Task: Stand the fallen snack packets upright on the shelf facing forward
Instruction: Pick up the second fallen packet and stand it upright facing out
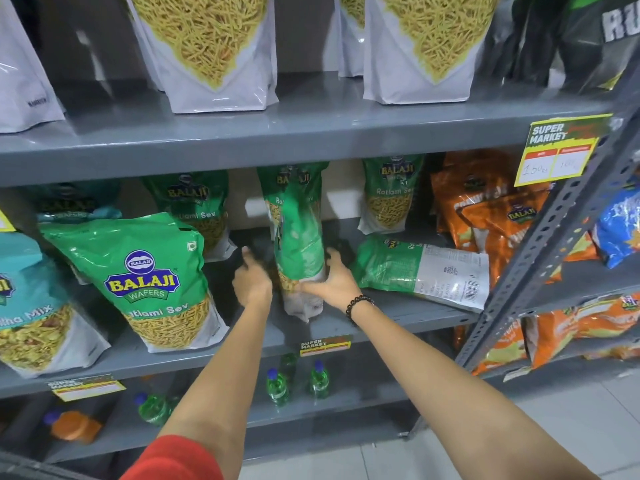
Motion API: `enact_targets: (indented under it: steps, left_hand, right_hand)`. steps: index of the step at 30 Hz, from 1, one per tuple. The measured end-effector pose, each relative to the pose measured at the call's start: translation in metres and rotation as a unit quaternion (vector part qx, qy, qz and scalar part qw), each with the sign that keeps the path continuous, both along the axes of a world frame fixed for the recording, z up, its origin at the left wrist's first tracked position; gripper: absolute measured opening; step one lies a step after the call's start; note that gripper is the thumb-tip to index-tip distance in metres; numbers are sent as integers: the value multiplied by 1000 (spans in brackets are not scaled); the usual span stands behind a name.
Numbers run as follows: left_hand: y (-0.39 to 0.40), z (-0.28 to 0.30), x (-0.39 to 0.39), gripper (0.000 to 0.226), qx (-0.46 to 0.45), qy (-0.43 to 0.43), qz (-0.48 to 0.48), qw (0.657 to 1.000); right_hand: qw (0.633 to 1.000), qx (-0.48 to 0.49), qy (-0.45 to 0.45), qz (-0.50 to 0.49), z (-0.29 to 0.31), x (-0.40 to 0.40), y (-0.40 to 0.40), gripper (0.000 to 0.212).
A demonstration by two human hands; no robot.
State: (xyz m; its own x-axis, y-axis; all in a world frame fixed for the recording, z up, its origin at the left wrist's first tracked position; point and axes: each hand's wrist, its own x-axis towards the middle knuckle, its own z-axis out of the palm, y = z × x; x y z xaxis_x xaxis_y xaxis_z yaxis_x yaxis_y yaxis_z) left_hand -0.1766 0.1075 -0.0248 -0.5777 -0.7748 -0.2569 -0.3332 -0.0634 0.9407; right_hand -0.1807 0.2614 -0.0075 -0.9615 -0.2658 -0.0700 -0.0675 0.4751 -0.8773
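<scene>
On the middle grey shelf a green Balaji sev packet stands edge-on, turned sideways and blurred. My right hand grips its lower right side. My left hand is at its lower left with fingers apart; whether it touches the packet is unclear. Just to the right, another green packet lies flat on its face, barcode side up. An upright green Balaji Ratlami Sev packet faces forward on the left. More green packets stand at the back: one at back left and one at back right.
Orange packets lean at the right end of the shelf beside a slanted grey upright. A teal mix packet stands far left. White sev pouches fill the shelf above. Green bottles stand on the shelf below.
</scene>
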Motion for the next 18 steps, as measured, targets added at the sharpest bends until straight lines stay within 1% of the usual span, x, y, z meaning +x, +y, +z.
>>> enact_targets:
  steps: [1, 2, 4, 6, 7, 8, 9, 10, 11, 12, 14, 16, 18]
  left_hand:
    - [-4, -4, -2, 79, 12, 16, 0, 1000]
    - [-7, -7, -5, 69, 19, 32, -5, 999]
    - [-5, -2, -7, 48, 30, 56, -17, 998]
    - [-6, 2, -11, 33, 52, 79, -67, 993]
    - [-6, 4, -12, 35, 77, 80, -115, 987]
    - [-3, 9, -12, 47, 91, 78, -165, 979]
    - [-1, 12, -11, 54, 104, 75, -213, 969]
    - [1, 14, -12, 52, 111, 83, -247, 959]
    - [4, 17, -12, 46, 115, 93, -264, 953]
    - [4, 17, -12, 45, 111, 101, -272, 951]
    - [2, 13, -11, 56, 93, 111, -275, 950]
    - [-1, 6, -11, 68, 80, 118, -287, 947]
    - [-1, 2, -9, 79, 84, 127, -290, 945]
  right_hand:
    - [1000, -12, -14, 14, 0, -4, 6, 100]
    - [1000, -14, -16, 8, 0, -6, 11, 98]
    - [998, -35, -13, -55, -4, -12, 18, 90]
    - [988, -55, 2, -143, -7, -17, 21, 70]
    - [983, -54, 12, -176, -7, -19, 22, 56]
    - [980, -49, 23, -193, -8, -21, 22, 43]
    - [979, -46, 34, -198, -9, -22, 22, 33]
    - [979, -49, 47, -190, -10, -22, 22, 30]
    - [982, -55, 52, -175, -11, -23, 21, 30]
    - [985, -63, 51, -153, -11, -24, 22, 31]
    - [991, -91, 27, -98, -11, -23, 22, 36]
    - [988, -143, -10, -49, -12, -23, 20, 47]
    - [981, -189, -28, -43, -16, -25, 17, 57]
